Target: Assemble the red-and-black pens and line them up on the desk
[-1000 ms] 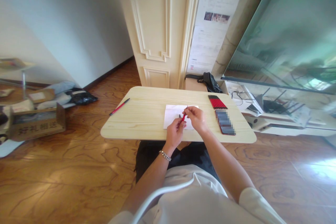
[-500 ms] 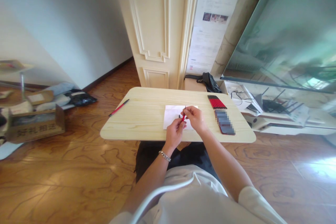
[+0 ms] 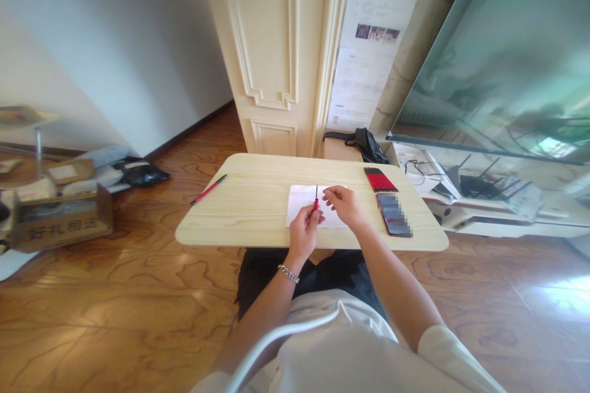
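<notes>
Over the white paper, my left hand is closed round a red pen. A thin dark rod, like a refill, stands up from the pen's top. My right hand is just to the right, its thumb and fingertips pinched together and apart from the pen. Whatever is between those fingertips, if anything, is too small to make out. The paper lies on the pale wooden table, partly covered by my hands.
Several red and black pens lie in a row at the table's right, above a phone with a blurred screen. One more red and black pen lies near the left edge. Beyond the table stand a panelled door and a black bag.
My right hand has come off the pen's upper end and sits slightly right of it. My left hand has shifted a little left, with the pen more upright and the thin rod exposed.
</notes>
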Available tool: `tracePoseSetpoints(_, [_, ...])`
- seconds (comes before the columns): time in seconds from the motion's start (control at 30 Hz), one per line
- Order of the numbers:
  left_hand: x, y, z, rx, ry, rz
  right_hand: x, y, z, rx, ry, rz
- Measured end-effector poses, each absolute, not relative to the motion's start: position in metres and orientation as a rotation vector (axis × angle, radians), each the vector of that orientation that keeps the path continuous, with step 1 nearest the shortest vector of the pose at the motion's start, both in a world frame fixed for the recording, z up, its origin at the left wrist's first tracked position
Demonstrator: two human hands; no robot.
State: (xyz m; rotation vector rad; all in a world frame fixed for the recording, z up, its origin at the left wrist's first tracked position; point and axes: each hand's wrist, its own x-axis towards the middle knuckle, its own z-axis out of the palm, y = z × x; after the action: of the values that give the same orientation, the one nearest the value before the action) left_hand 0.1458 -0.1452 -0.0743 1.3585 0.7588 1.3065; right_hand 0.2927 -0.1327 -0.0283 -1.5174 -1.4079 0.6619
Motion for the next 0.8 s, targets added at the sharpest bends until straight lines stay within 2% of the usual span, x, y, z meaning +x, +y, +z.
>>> tracePoseSetpoints(0.13, [0.146, -0.145, -0.075, 1.375, 0.788, 1.315, 0.293, -0.122, -0.037, -1.944, -1.674, 0.420])
tracePoseSetpoints(0.3, [0.146, -0.144, -0.076, 1.369, 0.794, 1.328, 0.283, -0.108, -0.038, -2.277, -1.762, 0.387])
tracePoseSetpoints(0.43, [0.146, -0.143, -0.077, 1.365, 0.782, 1.328, 0.282, -0.103, -0.039, -2.374, -1.752, 0.391])
tracePoseSetpoints(0.6, [0.147, -0.145, -0.077, 1.366, 0.796, 1.309, 0.298, -0.110, -0.033, -1.908, -1.541, 0.570])
tracePoseSetpoints(0.8, [0.148, -0.147, -0.077, 1.406, 0.811, 1.315, 0.307, -0.125, 0.006, -1.253, -1.210, 0.708])
